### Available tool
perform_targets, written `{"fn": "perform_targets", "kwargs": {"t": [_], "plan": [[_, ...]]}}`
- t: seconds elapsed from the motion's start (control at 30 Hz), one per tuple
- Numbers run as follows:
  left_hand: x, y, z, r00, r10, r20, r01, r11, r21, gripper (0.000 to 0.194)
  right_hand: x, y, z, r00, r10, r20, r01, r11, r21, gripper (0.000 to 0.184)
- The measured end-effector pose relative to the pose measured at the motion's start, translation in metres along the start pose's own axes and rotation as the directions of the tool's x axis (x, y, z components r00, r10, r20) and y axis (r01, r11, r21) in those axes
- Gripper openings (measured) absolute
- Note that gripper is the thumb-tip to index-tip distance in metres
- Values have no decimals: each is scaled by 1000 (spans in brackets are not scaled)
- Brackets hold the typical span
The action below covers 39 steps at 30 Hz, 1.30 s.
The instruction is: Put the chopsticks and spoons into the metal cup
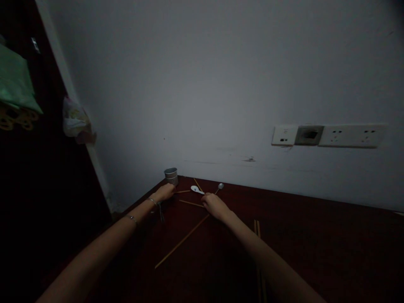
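Observation:
My left hand (166,191) is at the far left of the dark red table (233,252), beside a grey metal cup (171,176). Its fingers are closed around the end of a chopstick (182,192), which sticks out to the right. My right hand (216,205) is closed near the table's middle, fingers at the handle of a white spoon (196,189) whose bowl points left. A metal spoon (220,186) shows just behind this hand. Around it lie a chopstick against the far side (198,184), a shorter-looking stick (191,203) and a long chopstick (181,242).
Under my left wrist lies a thin metal utensil (161,212), perhaps a fork. Two parallel chopsticks (257,227) run beneath my right forearm. Behind the table rises a grey wall (205,105) with sockets (342,136). A plastic bag (75,118) hangs at left.

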<state>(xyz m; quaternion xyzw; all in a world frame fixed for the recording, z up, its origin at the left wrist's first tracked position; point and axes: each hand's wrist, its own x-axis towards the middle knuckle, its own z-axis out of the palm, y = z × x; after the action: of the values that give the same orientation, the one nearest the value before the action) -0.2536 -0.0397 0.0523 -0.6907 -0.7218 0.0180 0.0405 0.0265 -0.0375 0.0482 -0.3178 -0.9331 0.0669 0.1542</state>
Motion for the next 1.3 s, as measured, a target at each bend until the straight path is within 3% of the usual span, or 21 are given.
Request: {"fn": "perform_targets", "kwargs": {"t": [0.17,0.4,0.8,0.93,1.07,1.2,1.3], "plan": [[8,6,5,1000,25,16,-26,997,79,23,17,-2,18,998,-23,51,25,999,-44,29],[19,15,12,999,-3,32,-1,993,122,26,18,-3,35,996,-36,81,45,992,-115,29],[20,20,10,999,35,3,-35,988,153,26,12,-11,27,999,-19,35,24,990,-142,29],[16,26,-6,998,59,-38,-52,987,152,27,4,-12,10,998,-42,-42,36,992,-125,28],[9,36,-35,985,110,-130,-93,987,133,26,-10,-6,-18,986,-33,-164,20,996,-83,28],[0,50,-71,956,151,-252,-121,984,129,26,-30,10,-48,934,20,-357,28,991,128,29],[-6,67,-100,908,153,-391,-157,987,21,25,-48,23,-69,871,143,-470,47,927,371,29]]}}
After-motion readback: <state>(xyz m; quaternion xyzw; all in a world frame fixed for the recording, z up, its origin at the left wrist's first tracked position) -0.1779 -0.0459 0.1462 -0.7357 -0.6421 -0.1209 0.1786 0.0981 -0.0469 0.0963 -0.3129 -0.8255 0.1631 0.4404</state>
